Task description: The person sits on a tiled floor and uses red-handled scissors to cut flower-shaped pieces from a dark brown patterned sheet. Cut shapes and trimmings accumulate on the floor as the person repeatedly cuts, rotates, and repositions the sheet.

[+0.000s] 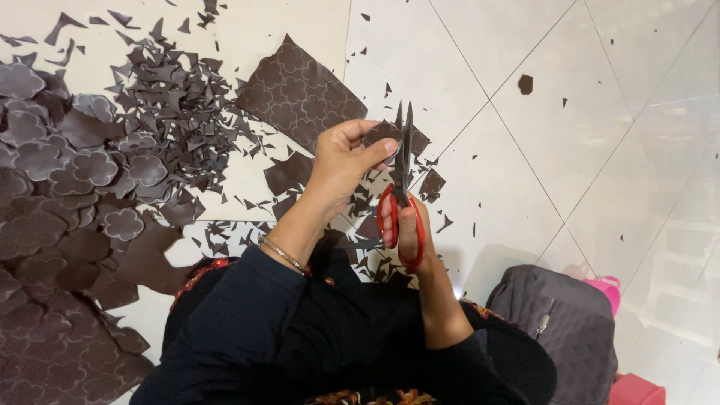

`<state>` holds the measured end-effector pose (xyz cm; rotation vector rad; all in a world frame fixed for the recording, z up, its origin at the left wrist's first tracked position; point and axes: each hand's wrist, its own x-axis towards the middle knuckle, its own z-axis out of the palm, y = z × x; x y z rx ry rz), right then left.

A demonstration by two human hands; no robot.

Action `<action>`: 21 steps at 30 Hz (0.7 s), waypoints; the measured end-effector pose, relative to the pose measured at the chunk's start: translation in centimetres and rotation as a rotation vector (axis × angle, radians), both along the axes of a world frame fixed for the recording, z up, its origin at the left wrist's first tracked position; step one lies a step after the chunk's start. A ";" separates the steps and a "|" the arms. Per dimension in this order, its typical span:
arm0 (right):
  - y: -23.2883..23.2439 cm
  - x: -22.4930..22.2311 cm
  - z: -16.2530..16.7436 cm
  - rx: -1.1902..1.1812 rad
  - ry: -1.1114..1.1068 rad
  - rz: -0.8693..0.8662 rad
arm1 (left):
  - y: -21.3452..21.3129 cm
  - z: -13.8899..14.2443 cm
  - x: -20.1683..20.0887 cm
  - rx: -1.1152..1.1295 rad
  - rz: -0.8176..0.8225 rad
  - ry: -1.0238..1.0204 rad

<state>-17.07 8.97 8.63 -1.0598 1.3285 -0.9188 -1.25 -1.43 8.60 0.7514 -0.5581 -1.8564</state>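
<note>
The floor (600, 150) is made of large glossy white tiles with thin diagonal joints, and it reflects the light on the right. On the left lies a wide heap of dark brown flower shapes (52, 195), flat and matte, with rounded petals and a pressed outline. Far in the middle lies a brown sheet (300, 94) with the same flower pattern, and beside it many small sharp scraps (180, 105). Near on the right stands a grey padded bag (559, 330) with pink parts.

The left hand (341, 161) pinches a small brown piece (386, 133) between thumb and fingers. The right hand (409, 225) is closed through the red handles of the scissors (403, 187), whose dark blades point far, almost shut, touching the piece.
</note>
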 end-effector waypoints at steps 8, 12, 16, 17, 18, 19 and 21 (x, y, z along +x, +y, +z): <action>-0.3 -0.7 0.7 0.051 0.014 0.026 | -0.6 0.7 1.1 -0.011 -0.049 -0.071; -0.3 -1.3 1.0 0.055 0.056 0.061 | -1.0 1.1 1.8 -0.010 -0.069 -0.105; 0.0 -2.0 0.8 0.070 0.053 0.075 | -1.2 1.3 2.3 -0.008 -0.079 -0.129; 0.0 -2.1 0.6 0.080 0.048 0.063 | -1.3 1.3 2.4 -0.004 -0.083 -0.132; -0.1 -2.2 0.3 0.090 0.043 0.052 | -1.3 1.2 2.4 -0.011 -0.073 -0.139; -0.2 -2.2 0.1 0.047 0.048 0.036 | -1.3 1.2 2.3 -0.017 -0.064 -0.147; -0.6 -2.1 -0.3 -0.039 0.058 0.007 | -1.3 1.0 2.3 -0.005 -0.051 -0.137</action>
